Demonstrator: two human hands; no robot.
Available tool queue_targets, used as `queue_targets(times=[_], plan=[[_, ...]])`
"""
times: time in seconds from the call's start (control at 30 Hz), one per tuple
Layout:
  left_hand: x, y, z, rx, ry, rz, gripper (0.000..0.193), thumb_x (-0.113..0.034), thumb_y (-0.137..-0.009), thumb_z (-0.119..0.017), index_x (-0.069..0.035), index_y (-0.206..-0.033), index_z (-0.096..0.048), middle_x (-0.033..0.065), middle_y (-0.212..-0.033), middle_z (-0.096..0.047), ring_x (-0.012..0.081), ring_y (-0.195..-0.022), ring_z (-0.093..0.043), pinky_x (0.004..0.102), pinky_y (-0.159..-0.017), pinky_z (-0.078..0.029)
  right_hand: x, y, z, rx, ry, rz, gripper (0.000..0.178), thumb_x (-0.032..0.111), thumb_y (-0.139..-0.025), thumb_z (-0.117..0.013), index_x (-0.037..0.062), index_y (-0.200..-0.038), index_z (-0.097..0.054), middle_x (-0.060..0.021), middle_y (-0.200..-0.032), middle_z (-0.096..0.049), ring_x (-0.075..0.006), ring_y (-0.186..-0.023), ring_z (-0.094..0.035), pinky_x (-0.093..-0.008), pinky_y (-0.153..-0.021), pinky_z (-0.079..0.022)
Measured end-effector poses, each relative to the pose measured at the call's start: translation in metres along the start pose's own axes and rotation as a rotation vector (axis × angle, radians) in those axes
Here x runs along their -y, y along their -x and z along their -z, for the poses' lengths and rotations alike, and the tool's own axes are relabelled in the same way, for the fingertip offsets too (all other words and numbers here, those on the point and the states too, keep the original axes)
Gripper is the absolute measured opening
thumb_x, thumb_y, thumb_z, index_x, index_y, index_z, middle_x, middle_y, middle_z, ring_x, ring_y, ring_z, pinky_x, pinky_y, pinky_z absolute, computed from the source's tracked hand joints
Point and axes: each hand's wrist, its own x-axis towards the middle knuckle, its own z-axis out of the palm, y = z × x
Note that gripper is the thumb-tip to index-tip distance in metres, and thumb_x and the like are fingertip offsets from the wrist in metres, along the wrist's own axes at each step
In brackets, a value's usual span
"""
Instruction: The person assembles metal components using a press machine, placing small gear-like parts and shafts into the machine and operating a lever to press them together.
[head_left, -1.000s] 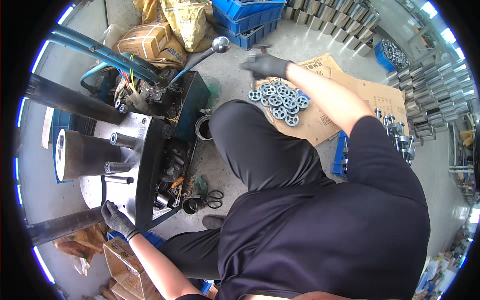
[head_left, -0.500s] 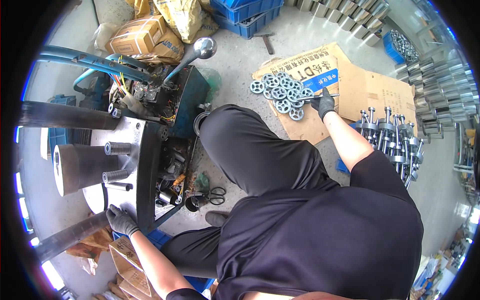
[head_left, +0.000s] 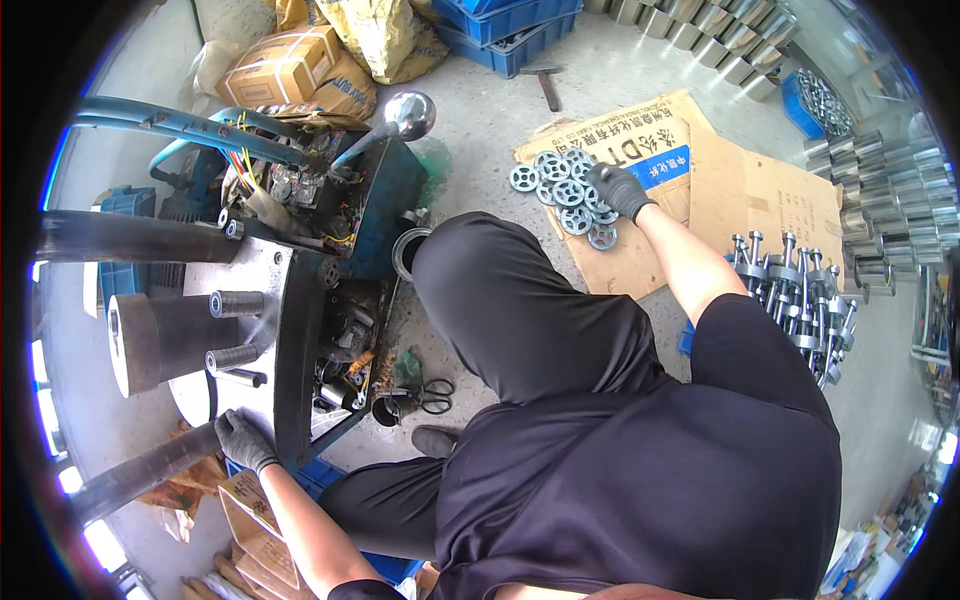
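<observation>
Gry flr (head_left: 480, 130); pale wall (head_left: 140, 65) on L; bright lt. patches (head_left: 103, 545) nr L rim.

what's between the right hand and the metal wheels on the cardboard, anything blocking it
Nothing visible: the gloved right hand is at the right side of the metal wheels, its fingers overlapping them in view. Whether it grips one is unclear.

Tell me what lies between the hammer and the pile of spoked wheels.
The head view shows bare grey floor, then a margin of cardboard, between the hammer and the spoked wheels.
</observation>
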Motion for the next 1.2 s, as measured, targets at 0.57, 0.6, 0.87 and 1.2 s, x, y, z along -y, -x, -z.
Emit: queue_targets(times=[0.57, 0.6, 0.87, 1.2], plan=[[0.013, 0.01, 0.027, -0.034, 0.035, 0.038, 0.04, -0.039, -0.104, -0.059, -0.005, -0.122, -0.069, 0.0207, -0.115, -0.075, 0.0381, -0.107, -0.071, 0.0452, -0.095, -0.053, 0.026, -0.012, -0.011, 0.205, -0.497, -0.386, 0.049, 0.054, -0.099, -0.067, 0.0052, -0.106, -0.064, -0.0093, -0.088, -0.07, -0.0202, -0.068, -0.069, -0.0352, -0.061, -0.058], [0.004, 0.008, 0.02, -0.019, 0.043, 0.027, 0.039, -0.039, -0.104, -0.059, -0.005, -0.122, -0.07, 0.0205, -0.115, -0.075, 0.038, -0.107, -0.071, 0.0453, -0.095, -0.053, 0.004, -0.02, -0.011, 0.185, -0.491, -0.39, 0.049, 0.054, -0.099, -0.067, 0.0052, -0.106, -0.064, -0.0093, -0.088, -0.07, -0.0202, -0.068, -0.069, -0.0352, -0.061, -0.058], [0.005, 0.009, 0.014, -0.008, 0.027, 0.074, 0.04, -0.045, -0.102, -0.057, -0.013, -0.122, -0.07, 0.0199, -0.113, -0.075, 0.0403, -0.107, -0.07, 0.0492, -0.096, -0.052, 0.002, -0.019, -0.013, 0.268, -0.352, -0.326, 0.049, 0.05, -0.101, -0.066, 0.0016, -0.109, -0.065, -0.0138, -0.087, -0.072, -0.0223, -0.069, -0.07, -0.0373, -0.064, -0.058], [-0.002, 0.007, 0.009, 0.008, 0.095, 0.073, 0.038, -0.04, -0.102, -0.058, -0.008, -0.122, -0.069, 0.021, -0.116, -0.075, 0.0399, -0.109, -0.07, 0.0474, -0.096, -0.053, 0.009, 0.008, -0.002, 0.319, -0.295, -0.157, 0.039, 0.036, -0.098, -0.072, 0.0008, -0.114, -0.069, -0.0108, -0.086, -0.073, -0.0191, -0.073, -0.071, -0.0342, -0.068, -0.057]])
